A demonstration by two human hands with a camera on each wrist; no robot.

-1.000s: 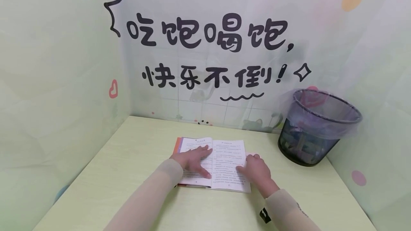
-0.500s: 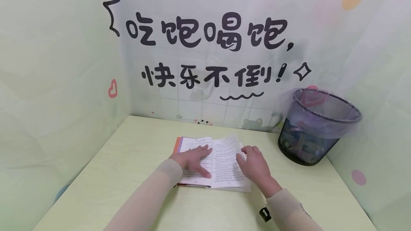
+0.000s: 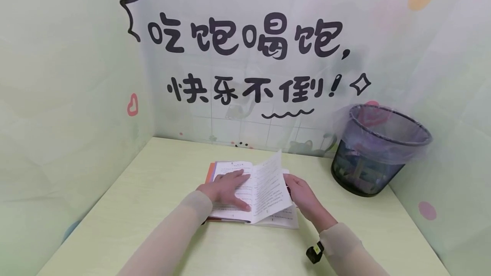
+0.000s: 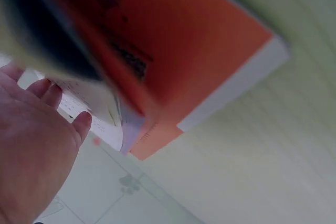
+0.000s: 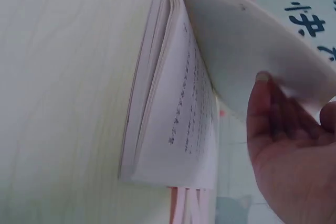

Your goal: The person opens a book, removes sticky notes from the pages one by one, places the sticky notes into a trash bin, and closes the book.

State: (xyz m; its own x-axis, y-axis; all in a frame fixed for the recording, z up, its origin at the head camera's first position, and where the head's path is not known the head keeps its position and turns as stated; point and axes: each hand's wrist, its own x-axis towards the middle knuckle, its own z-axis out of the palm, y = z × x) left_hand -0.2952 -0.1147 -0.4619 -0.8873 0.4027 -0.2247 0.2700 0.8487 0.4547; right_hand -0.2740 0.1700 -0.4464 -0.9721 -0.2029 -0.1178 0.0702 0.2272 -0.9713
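An open book (image 3: pixel 234 214) with printed pages and an orange cover (image 4: pixel 184 40) lies on the table. My left hand (image 3: pixel 230 188) rests on its left page with the fingers spread. One right-hand page (image 3: pixel 270 186) stands lifted at a slant near the spine. Behind that page is my right hand (image 3: pixel 307 199), its fingers partly hidden in the head view. Close up in the right wrist view, the fingers (image 5: pixel 262 98) touch the underside of the raised page (image 5: pixel 247 40); no pinch shows. Printed text shows on the page below it (image 5: pixel 178 114).
A dark wastebasket (image 3: pixel 368 169) with a translucent purple liner stands at the back right of the pale table (image 3: pixel 153 195). Printed curtain-like walls (image 3: pixel 245 54) enclose the back and sides. A small black device (image 3: pixel 315 252) sits at my right wrist.
The right-hand page has risen from the book and tilted toward the left. My right hand has moved from the page's outer edge to behind it. My left hand stays on the left page.
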